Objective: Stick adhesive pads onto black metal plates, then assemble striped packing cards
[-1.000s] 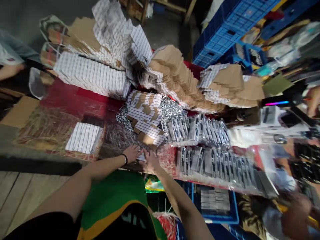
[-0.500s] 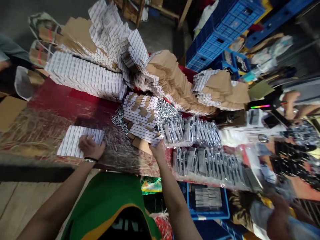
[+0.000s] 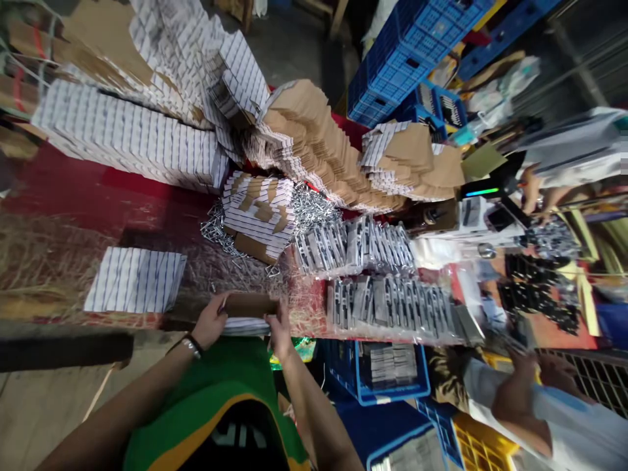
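Between my two hands, close to my body at the table's front edge, is a small cardboard box [image 3: 250, 305], brown inside and white with stripes outside. My left hand [image 3: 210, 322] grips its left end and my right hand [image 3: 280, 329] its right end. Left of them on the table lies a row of striped white boxes [image 3: 135, 280]. Beyond my hands, a pile of flat striped cartons [image 3: 258, 212] rests among loose small metal parts [image 3: 314, 208].
Bagged metal pieces [image 3: 392, 304] lie in rows to the right. Stacked flat cartons [image 3: 314, 131] and a long row of striped boxes [image 3: 127, 140] line the back. Blue crates [image 3: 392, 399] stand below the table at right. Other people's hands [image 3: 537, 196] show at far right.
My left hand has left the row of boxes and moved right. My right hand has come back from the carton pile; both now hold one cardboard box. The view has shifted right.
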Motion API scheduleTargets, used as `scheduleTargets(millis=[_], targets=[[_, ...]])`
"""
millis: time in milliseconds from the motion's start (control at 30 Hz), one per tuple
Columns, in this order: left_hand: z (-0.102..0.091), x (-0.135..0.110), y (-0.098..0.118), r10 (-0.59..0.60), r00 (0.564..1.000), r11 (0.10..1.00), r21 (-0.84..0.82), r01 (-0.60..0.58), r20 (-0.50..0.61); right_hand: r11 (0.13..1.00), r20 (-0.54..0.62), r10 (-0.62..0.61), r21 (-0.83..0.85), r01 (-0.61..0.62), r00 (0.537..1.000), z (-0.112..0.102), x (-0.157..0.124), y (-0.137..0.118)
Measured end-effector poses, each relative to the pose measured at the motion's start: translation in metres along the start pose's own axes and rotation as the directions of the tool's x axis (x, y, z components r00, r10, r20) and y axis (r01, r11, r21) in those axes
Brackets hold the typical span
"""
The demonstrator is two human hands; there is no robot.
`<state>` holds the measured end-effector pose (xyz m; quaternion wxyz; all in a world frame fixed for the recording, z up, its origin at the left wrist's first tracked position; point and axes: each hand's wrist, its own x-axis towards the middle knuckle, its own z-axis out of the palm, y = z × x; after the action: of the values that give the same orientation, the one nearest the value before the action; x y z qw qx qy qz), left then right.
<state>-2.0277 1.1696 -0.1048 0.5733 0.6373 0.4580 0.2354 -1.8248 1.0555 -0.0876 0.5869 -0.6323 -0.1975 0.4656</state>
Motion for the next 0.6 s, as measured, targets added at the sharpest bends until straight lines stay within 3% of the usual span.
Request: scheduleTargets(millis=[100,167,200,267,333,433,500,600], targets=[[-0.022,-0.034,-0.008,-0.044,0.979,0.999,0.025,0.040,0.199,0.955,0.189,0.220,0.158,-0.251,0.957,0.002,-0.022,0.005],[-0.030,-0.054,-0.015,-0.087,0.977,0.994,0.080,0.073,0.193,0.909,0.244,0.332,0.176,-0.378,0.911,0.004,-0.034,0.007],[-0.032,-0.063,-0.019,-0.098,0.980,0.990,0.117,0.078,0.171,0.907,0.220,0.349,0.164,-0.387,0.911,0.006,-0.039,0.008],[-0.035,-0.078,-0.028,-0.091,0.984,0.982,0.181,0.062,0.155,0.941,0.162,0.298,0.114,-0.318,0.941,0.007,-0.045,0.010],[-0.040,-0.086,-0.033,-0.060,0.969,0.982,0.189,0.014,0.238,0.963,0.212,0.254,0.040,-0.268,0.944,0.005,-0.049,0.012],[-0.050,-0.084,-0.027,-0.040,0.893,0.985,0.165,-0.039,0.449,0.936,0.356,0.350,-0.163,-0.311,0.867,-0.003,-0.050,0.015],[-0.053,-0.074,-0.016,-0.123,0.851,0.964,0.266,-0.020,0.510,0.889,0.379,0.417,-0.359,-0.284,0.826,-0.004,-0.047,0.017],[-0.046,-0.052,0.000,-0.266,0.838,0.878,0.479,0.006,0.476,0.797,0.282,0.362,-0.588,-0.138,0.889,0.002,-0.040,0.019]])
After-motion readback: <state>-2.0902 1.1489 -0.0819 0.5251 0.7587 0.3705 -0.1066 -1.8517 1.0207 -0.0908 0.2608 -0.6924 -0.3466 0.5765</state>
